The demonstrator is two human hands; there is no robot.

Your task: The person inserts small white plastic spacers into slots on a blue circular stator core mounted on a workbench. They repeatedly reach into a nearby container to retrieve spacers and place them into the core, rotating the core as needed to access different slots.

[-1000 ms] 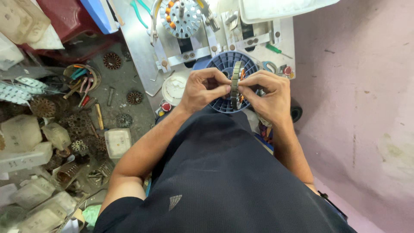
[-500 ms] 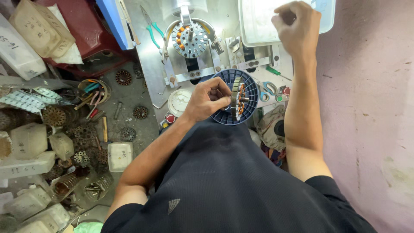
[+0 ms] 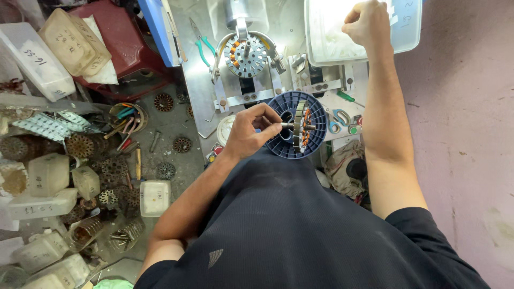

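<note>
My left hand [image 3: 249, 131] grips the steel shaft of a round motor stator [image 3: 301, 127] with copper windings, holding it edge-on over a blue plastic spool [image 3: 319, 119]. My right hand [image 3: 368, 22] reaches up into a clear plastic box [image 3: 407, 27] of white pieces, its fingers curled inside; what they hold is hidden. A second stator [image 3: 245, 54] sits clamped in the winding machine [image 3: 273, 80] just beyond the spool.
Green-handled pliers [image 3: 201, 45] lie on the metal bench. On the floor to the left are several loose stator cores [image 3: 80, 145], plastic containers [image 3: 154, 197], a bowl of tools [image 3: 126, 118] and a red stool [image 3: 123, 43]. A pink wall [image 3: 466, 139] stands at right.
My right hand has left the stator and risen to the clear box at the top right. The left hand keeps holding the stator over the blue spool.
</note>
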